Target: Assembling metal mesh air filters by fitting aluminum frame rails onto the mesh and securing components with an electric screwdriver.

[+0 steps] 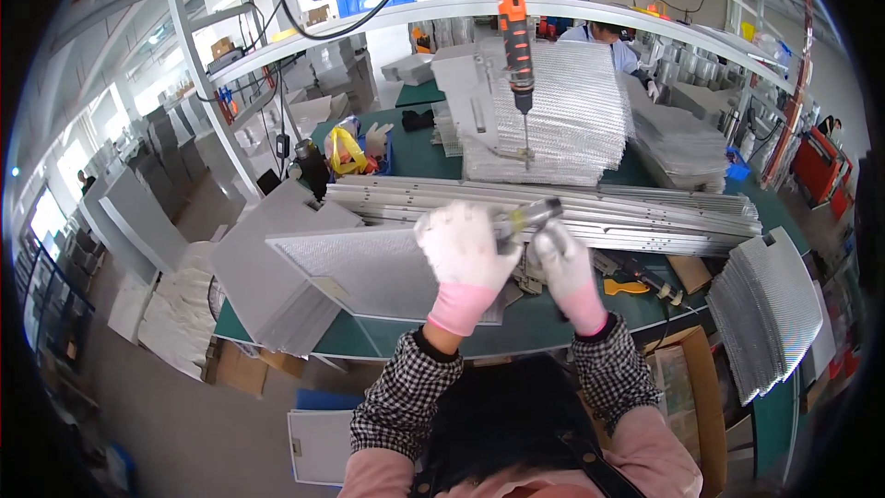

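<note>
My left hand (464, 244), in a white glove with a pink cuff, is closed round a short, mallet-like tool (532, 215) with a yellow-green part and a dark round end. Motion blurs the tool, and its handle is mostly hidden. Just under the dark end, my right hand (564, 267) has its gloved fingers curled in; what they hold, if anything, is hidden. A framed grey mesh panel (369, 267) lies tilted on the green bench beside my left hand. Small metal brackets (528, 278) lie between the hands. Behind them run long silver metal profiles (645, 221) in a pile.
An orange-and-black power screwdriver (516, 41) hangs over the bench. Mesh sheets (562, 111) are stacked behind; more (765, 314) stand at the right edge. Grey panels (277, 267) lean at left. A yellow tool (625, 287) and a second driver (645, 277) lie at right.
</note>
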Tool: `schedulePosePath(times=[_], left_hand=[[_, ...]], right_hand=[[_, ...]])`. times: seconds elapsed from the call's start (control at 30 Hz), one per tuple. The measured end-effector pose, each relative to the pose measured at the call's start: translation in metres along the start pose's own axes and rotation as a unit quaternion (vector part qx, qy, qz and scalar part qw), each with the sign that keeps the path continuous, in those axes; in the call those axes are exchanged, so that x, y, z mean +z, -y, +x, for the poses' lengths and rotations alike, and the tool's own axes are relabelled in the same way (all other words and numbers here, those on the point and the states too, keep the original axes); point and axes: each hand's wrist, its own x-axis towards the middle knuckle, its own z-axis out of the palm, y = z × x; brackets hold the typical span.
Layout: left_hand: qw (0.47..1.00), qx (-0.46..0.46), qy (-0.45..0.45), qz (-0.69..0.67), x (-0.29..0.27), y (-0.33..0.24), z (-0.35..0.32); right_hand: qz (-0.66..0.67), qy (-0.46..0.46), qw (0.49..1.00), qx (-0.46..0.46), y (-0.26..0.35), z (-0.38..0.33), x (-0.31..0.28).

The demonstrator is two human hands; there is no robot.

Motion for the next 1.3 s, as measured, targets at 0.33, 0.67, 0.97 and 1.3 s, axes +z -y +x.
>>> schedulePosePath(times=[0.33,0.67,0.97,1.3], left_hand=[[0.999,0.016,-0.015,-0.028,-0.014,0.005,-0.007],[0.988,0.054,-0.061,-0.132,-0.034,0.003,-0.018],[0.987,0.057,-0.026,-0.151,-0.018,-0.008,-0.016],[0.992,0.006,-0.035,-0.120,-0.004,-0.010,0.004]], right_hand=[[0.083,0.032,0.996,0.018,-0.012,-0.007,-0.001],[-0.437,0.294,0.843,0.111,-0.147,-0.066,-0.094],[-0.001,-0.082,0.988,-0.129,0.010,0.249,-0.054],[0.173,0.013,0.984,-0.048,0.117,0.214,-0.035]])
